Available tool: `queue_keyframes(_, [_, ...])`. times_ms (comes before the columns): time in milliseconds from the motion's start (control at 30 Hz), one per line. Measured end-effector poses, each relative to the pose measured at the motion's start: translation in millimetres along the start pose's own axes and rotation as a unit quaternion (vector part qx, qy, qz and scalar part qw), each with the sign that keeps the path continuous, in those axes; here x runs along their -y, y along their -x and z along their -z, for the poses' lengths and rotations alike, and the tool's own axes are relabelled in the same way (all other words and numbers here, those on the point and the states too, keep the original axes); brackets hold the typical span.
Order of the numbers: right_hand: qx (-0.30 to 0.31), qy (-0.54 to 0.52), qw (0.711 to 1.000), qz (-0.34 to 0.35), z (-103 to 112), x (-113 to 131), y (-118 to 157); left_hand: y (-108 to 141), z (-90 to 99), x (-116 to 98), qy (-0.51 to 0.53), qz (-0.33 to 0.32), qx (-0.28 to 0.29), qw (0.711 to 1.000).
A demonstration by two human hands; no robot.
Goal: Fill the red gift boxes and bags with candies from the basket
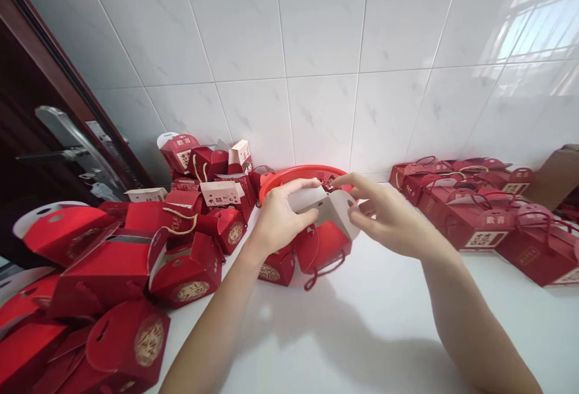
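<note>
A red paper gift box (323,246) with pale inner flaps is tilted between my hands, its top open and a dark red cord handle (322,273) hanging at its front. My left hand (286,216) grips the box's left side, thumb over the near edge and fingers stretched along the far flap. On the other side, my right hand (389,216) has its fingers curled at the right flap. Behind the box stands a red plastic basket (278,180) with small red items in it, partly hidden by my hands. Another red box (278,267) sits under my left wrist.
Several red boxes (190,273) with gold emblems are heaped on the left. Rows of closed red boxes (479,216) with cord handles stand on the right, near a brown carton (555,180). A tiled wall (321,110) backs the white table (362,321); a door handle (81,140) is far left.
</note>
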State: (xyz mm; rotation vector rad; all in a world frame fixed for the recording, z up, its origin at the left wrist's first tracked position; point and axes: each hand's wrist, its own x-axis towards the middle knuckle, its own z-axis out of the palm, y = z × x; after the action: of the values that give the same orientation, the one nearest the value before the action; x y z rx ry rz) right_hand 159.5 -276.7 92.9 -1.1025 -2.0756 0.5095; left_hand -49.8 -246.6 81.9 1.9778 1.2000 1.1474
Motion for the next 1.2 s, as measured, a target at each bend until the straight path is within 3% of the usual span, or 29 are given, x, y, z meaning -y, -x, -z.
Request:
queue_keyframes(100, [0.042, 0.041, 0.998, 0.000, 15.2, -6.9, 6.0, 0.3, 0.8, -1.9, 0.016, -0.019, 0.073, 0.997])
queue_keyframes(200, [0.113, 0.098, 0.988, -0.024, 22.7, -20.5, 3.8, -2.2, 2.4, 4.1, 0.001, -0.016, 0.188, 0.982])
queue_keyframes(300, [0.166, 0.106, 0.980, -0.031, 22.6, -36.9, -5.4, -5.6, 0.0, 13.9, -0.041, -0.017, 0.294, 0.955])
queue_keyframes(400, [0.217, 0.091, 0.971, -0.040, 18.0, -50.4, -14.5, -8.2, -6.0, 21.6, -0.107, -0.034, 0.350, 0.930])
queue_keyframes(567, [0.206, 0.180, 0.953, -0.129, 6.3, -57.4, -17.6, -11.8, -12.1, 29.0, -0.185, -0.001, 0.351, 0.918])
queue_keyframes(733, [0.218, 0.220, 0.945, -0.102, -10.9, -45.9, -19.1, -15.2, -10.0, 34.8, -0.182, 0.012, 0.376, 0.909])
queue_keyframes(967, [0.277, 0.320, 0.895, -0.141, -39.3, -28.2, -28.7, -13.5, -7.8, 36.6, -0.217, 0.082, 0.425, 0.875])
queue_keyframes(1067, [0.279, 0.312, 0.896, -0.150, -37.9, -27.2, -28.2, -11.6, -6.1, 35.6, -0.229, 0.091, 0.413, 0.877])
queue_keyframes(1200, [0.280, 0.260, 0.908, -0.170, -16.9, -29.0, -23.1, -8.7, -5.9, 31.8, -0.234, 0.122, 0.417, 0.870])
